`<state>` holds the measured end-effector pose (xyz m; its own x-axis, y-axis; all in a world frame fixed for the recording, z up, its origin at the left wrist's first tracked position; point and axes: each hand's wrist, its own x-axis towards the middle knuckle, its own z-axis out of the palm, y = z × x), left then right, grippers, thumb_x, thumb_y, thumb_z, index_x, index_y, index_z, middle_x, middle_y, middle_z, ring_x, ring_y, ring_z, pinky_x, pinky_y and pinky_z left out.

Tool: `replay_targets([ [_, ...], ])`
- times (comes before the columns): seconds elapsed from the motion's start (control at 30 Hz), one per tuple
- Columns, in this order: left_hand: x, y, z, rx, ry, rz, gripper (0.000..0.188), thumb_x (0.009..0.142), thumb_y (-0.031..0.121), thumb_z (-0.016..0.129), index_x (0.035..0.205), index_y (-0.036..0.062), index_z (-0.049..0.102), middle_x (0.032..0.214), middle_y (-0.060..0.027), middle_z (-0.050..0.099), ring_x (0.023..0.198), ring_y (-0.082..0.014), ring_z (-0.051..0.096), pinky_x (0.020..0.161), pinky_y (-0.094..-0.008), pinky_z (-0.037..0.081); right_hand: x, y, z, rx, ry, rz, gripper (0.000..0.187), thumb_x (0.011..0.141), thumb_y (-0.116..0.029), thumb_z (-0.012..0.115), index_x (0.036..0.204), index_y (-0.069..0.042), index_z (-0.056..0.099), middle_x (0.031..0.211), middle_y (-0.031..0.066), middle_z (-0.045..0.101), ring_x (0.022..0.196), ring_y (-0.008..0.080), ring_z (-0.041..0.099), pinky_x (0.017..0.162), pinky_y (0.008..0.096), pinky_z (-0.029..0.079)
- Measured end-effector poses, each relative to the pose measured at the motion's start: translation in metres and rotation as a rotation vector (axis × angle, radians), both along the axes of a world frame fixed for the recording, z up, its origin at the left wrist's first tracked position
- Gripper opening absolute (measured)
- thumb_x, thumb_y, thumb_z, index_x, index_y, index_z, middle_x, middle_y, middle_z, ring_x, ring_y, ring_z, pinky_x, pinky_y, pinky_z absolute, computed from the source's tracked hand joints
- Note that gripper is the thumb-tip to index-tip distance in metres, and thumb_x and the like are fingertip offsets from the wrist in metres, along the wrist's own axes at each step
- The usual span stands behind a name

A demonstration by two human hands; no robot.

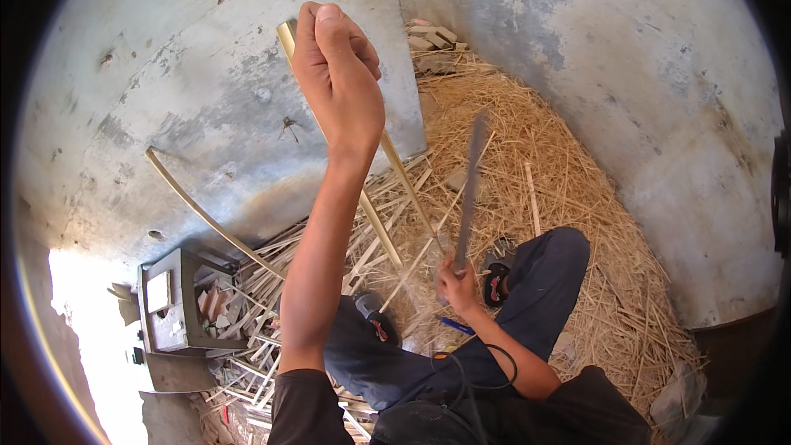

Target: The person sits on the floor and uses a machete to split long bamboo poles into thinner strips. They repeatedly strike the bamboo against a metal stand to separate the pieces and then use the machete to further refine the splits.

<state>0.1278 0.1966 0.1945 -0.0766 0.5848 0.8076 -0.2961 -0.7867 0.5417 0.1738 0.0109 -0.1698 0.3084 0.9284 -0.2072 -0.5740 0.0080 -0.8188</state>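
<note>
My left hand [339, 74] is raised high, its fingers closed round a long bamboo strip [287, 39]. One end sticks out beyond my knuckles. Below the fist, two bamboo lengths slant down toward the floor, one of them [405, 177] nearer my right hand; whether they join inside the fist is hidden. Low between my knees, my right hand [458, 287] grips a long flat blade [470, 189] that points up and away. The blade is slightly blurred and its handle lies hidden in my fingers. The nearer bamboo length comes down close beside this hand.
Straw-like shavings [527, 140] cover the floor, with cut strips [268, 255] heaped at the left. A curved strip [194, 206] leans by the wall [206, 74]. A grey open box [169, 305] holds broken pieces. Bricks [432, 37] lie in the far corner. A dark cable [470, 379] hangs over my lap.
</note>
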Motion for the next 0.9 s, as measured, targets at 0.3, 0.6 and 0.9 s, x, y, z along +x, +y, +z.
replay_targets([
  [0.3,-0.010,0.002,0.000,-0.062,0.050,0.018,0.032,0.106,0.028,0.038,0.078,0.0124,0.036,0.059,0.0009,0.038,0.048,-0.0068,0.032,0.044,-0.0258,0.028,0.009,-0.013,-0.056,-0.514,-0.062,0.326,0.017,0.091,-0.009,0.061,0.078,-0.007,0.049,0.058,-0.0001,0.044,0.044,0.0111,0.041,0.042,0.0307,0.035],
  [0.6,-0.011,0.009,0.000,-0.017,0.006,0.128,0.031,0.106,0.025,0.038,0.078,0.0120,0.038,0.057,0.0022,0.035,0.047,-0.0058,0.030,0.044,-0.0248,0.026,0.012,0.001,0.024,-0.011,0.095,0.134,0.017,0.094,-0.005,0.060,0.080,-0.008,0.050,0.058,-0.0018,0.047,0.044,0.0082,0.043,0.040,0.0267,0.034],
  [0.9,-0.022,0.001,0.003,-0.106,0.006,0.003,0.029,0.105,0.027,0.037,0.080,0.0121,0.038,0.061,0.0016,0.034,0.049,-0.0078,0.032,0.046,-0.0261,0.028,-0.010,-0.019,-0.047,-0.453,-0.003,0.327,0.014,0.090,-0.001,0.061,0.085,-0.008,0.049,0.058,-0.0006,0.045,0.043,0.0102,0.041,0.039,0.0295,0.033],
])
